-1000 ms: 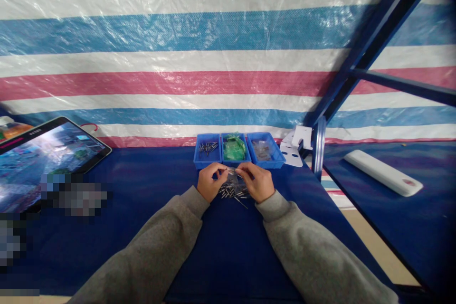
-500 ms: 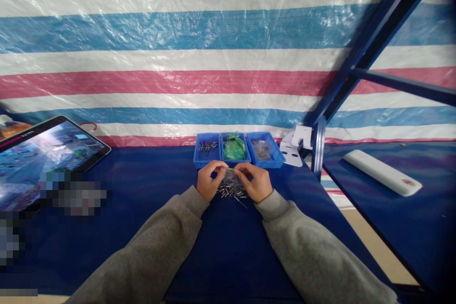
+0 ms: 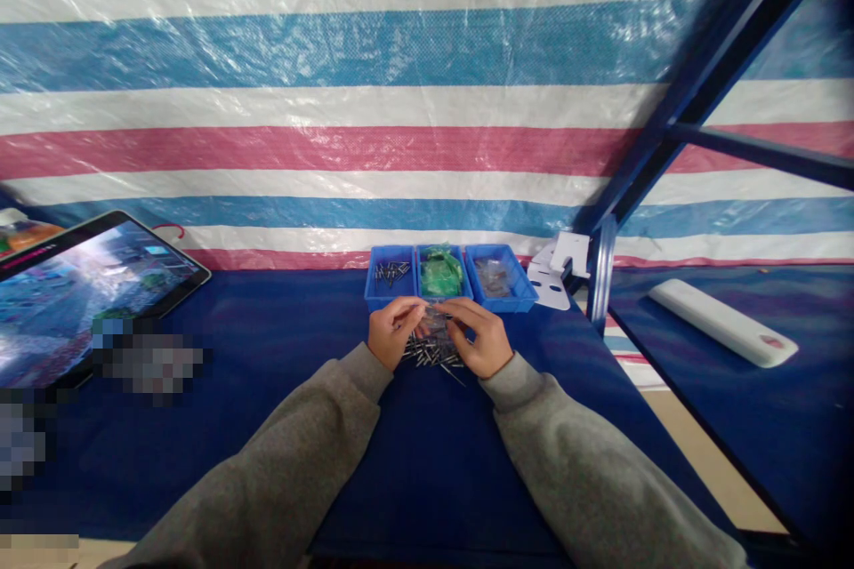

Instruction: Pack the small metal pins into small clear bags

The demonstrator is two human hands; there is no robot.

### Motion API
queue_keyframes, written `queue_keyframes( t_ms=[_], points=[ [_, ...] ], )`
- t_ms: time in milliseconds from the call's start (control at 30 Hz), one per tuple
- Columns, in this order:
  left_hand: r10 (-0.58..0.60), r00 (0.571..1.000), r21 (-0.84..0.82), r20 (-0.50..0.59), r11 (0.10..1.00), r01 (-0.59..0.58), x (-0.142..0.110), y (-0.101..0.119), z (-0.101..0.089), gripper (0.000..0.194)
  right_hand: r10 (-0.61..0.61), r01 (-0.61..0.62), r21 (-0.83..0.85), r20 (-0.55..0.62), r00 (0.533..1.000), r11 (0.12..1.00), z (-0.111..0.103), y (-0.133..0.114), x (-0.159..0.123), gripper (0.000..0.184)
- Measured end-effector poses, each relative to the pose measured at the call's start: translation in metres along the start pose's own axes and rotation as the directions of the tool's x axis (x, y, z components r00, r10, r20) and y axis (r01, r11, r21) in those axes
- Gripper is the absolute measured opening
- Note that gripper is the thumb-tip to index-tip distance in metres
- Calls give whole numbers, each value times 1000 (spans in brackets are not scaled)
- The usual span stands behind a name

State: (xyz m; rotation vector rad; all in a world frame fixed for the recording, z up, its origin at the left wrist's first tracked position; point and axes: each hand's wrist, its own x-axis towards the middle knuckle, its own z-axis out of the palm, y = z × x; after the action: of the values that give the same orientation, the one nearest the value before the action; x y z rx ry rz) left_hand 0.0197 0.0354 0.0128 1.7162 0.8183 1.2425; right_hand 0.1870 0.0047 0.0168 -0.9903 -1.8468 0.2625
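My left hand is closed at the left edge of a small clear plastic bag, and some of its fingers show behind the film. On the other edge my right hand pinches the same bag between thumb and fingers. Right below the bag lies a loose pile of thin metal pins, rivet-like in shape, partly covered by the bag and my hands. Whether anything is inside the bag I cannot tell.
Three blue bins stand behind my hands: a left bin with metal pins, a middle one with green plastic, a right one with clear bags. White cut-out sheets lean beside them. A tablet lies left; a blue post rises right.
My left fingers have moved behind the bag and now show through it. My right fingers have straightened over its top edge. The whole view has shifted slightly.
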Motion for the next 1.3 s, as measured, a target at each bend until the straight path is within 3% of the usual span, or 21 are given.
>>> queue_keyframes(
  t_ms=[133, 267, 433, 567, 700, 800, 933, 1033, 1167, 1233, 1300],
  points=[
    [109, 991, 141, 76, 983, -119, 0, 6, -3, 28, 40, -43, -45, -66, 997, 998, 2, 3, 1, 16],
    [234, 972, 304, 16, 925, -228, 2, 7, 0, 20, 70, -74, -58, -64, 995, 996, 1, 2, 2, 17],
    [49, 999, 140, 18, 989, -51, 2, -1, 2, 20, 87, -92, -52, -98, 991, 994, -2, -1, 2, 21],
    [-62, 998, -93, -9, 994, 61, 3, -3, 2, 38, 38, -41, -68, -52, 998, 997, -2, 3, 0, 36],
    [-65, 997, -159, 45, 985, 72, 3, -3, 4, 41, -17, 15, -132, -16, 1000, 991, 4, 7, -2, 25],
    [-18, 997, -51, 73, 998, 21, 3, -2, 3, 34, 0, -5, -108, -41, 999, 994, 5, 6, -1, 18],
    [162, 986, 251, 41, 954, -167, 4, 3, 0, 21, 78, -81, -49, -54, 995, 996, 2, 3, 1, 19],
    [249, 968, 336, 19, 911, -240, 4, 6, 0, 19, 133, -134, -14, -33, 991, 991, 2, 2, 0, 21],
    [249, 968, 329, -30, 917, -225, 3, 4, 0, 18, 256, -254, 133, 2, 967, 958, 3, 6, 0, 25],
    [215, 972, 307, -96, 935, -177, 2, 1, -1, 23, 365, -339, 260, -58, 929, 904, 1, 12, 1, 27],
    [176, 973, 277, -150, 952, -130, 2, -2, -2, 25, 476, -384, 393, -170, 863, 836, -3, 20, 4, 30]
  ],
)
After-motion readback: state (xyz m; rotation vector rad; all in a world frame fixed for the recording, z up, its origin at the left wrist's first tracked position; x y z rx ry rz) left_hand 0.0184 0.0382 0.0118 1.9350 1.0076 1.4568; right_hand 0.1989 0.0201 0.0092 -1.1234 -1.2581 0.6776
